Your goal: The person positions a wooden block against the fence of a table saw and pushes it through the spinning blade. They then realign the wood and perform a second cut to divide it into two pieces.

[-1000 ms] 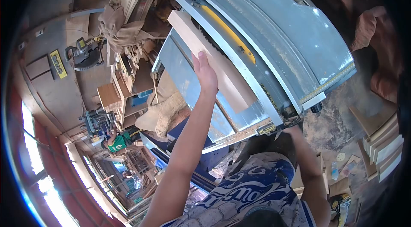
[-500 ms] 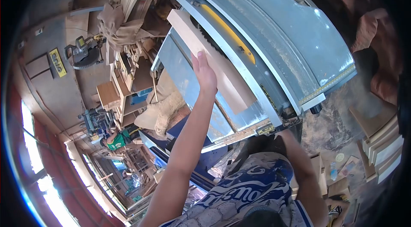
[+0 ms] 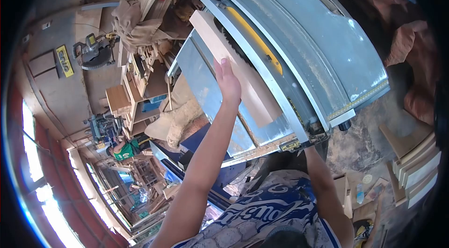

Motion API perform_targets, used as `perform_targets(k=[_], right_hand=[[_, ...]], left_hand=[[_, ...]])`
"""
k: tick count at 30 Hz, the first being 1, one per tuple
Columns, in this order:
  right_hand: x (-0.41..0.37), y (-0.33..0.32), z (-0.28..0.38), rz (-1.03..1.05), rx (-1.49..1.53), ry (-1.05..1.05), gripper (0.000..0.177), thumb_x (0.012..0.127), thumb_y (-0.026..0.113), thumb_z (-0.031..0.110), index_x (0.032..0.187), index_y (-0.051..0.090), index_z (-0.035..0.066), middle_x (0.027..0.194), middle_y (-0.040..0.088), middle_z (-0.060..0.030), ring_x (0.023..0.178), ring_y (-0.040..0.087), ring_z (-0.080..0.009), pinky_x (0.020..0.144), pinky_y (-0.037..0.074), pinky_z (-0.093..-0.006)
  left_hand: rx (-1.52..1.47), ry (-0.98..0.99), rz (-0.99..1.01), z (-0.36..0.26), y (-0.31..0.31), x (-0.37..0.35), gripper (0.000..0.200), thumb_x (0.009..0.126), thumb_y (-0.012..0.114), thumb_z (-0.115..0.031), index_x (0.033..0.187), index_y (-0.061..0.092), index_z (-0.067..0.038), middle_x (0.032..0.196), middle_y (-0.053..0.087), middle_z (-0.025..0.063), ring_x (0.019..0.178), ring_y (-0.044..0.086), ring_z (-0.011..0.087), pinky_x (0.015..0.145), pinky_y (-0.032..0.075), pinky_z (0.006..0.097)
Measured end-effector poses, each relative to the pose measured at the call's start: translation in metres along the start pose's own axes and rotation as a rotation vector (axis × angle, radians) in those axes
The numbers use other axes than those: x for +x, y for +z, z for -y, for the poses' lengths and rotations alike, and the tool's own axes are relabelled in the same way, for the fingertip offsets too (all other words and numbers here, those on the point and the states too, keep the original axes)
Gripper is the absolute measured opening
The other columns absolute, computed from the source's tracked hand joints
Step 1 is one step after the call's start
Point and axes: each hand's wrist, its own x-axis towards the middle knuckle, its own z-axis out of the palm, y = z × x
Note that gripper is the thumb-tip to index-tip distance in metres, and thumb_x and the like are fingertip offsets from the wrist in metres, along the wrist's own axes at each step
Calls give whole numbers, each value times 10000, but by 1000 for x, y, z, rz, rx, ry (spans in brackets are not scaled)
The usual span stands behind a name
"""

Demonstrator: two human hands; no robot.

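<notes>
A long, pale wooden board lies on the grey-blue table saw, alongside its metal fence rail. My left hand is on the board's near-left side, its thumb on the wood and its other fingers partly hidden. Beside the board's far part, the dark toothed saw blade shows, with a yellow strip beyond it. My right forearm reaches down to the front edge of the saw, and the hand itself is hidden beneath that edge.
Sawdust and a cream cloth sack sit left of the saw. Wooden shelving holds offcuts, and a mitre saw stands farther left. Stacked panels lean at right. A person in green is in the background.
The view has shifted slightly, so the saw appears a little farther right. My left hand stays at the same place on the board, and the board looks unmoved against the saw.
</notes>
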Motion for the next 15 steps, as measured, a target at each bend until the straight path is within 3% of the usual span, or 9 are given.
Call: perform_targets(k=[2,4,6,8,12,15], right_hand=[[0,-8,-12,44,2,-2,512,970,654,323,1473,649,227,1558,572,-126,1481,478,-343,1288,277,-524],[19,-46,-37,155,42,115,512,971,653,322,1473,649,226,1559,572,-125,1481,478,-343,1288,277,-524],[18,-17,-28,98,35,125,511,971,653,321,1473,649,226,1559,571,-125,1482,478,-343,1289,276,-524],[-3,22,-6,-15,-1,-3,510,972,652,320,1473,649,226,1560,571,-125,1482,477,-343,1289,276,-524],[3,-34,-29,128,39,79,509,972,651,317,1473,649,226,1561,570,-124,1482,477,-343,1289,276,-525],[-2,-12,-22,79,43,90,508,973,650,316,1473,649,226,1562,569,-124,1482,477,-342,1289,276,-525]], left_hand=[[-7,-16,3,2,0,0,641,1176,371,-338,1680,217,26,1602,461,183,1441,480,263,1211,368,371],[-57,90,20,7,0,0,537,1173,376,-329,1617,362,-28,1468,565,151,1308,563,255,1129,437,391],[-32,73,-11,4,0,-6,541,1173,378,-332,1619,360,-26,1474,562,155,1318,557,258,1137,431,391],[-6,76,-22,0,4,-3,545,1173,379,-334,1622,357,-25,1481,558,158,1327,552,260,1144,424,390],[7,96,-24,6,3,5,546,1172,372,-333,1622,357,-25,1476,561,160,1324,555,258,1142,427,387],[2,80,-39,2,2,-2,550,1171,372,-333,1620,356,-17,1471,566,161,1313,564,255,1131,439,383]])
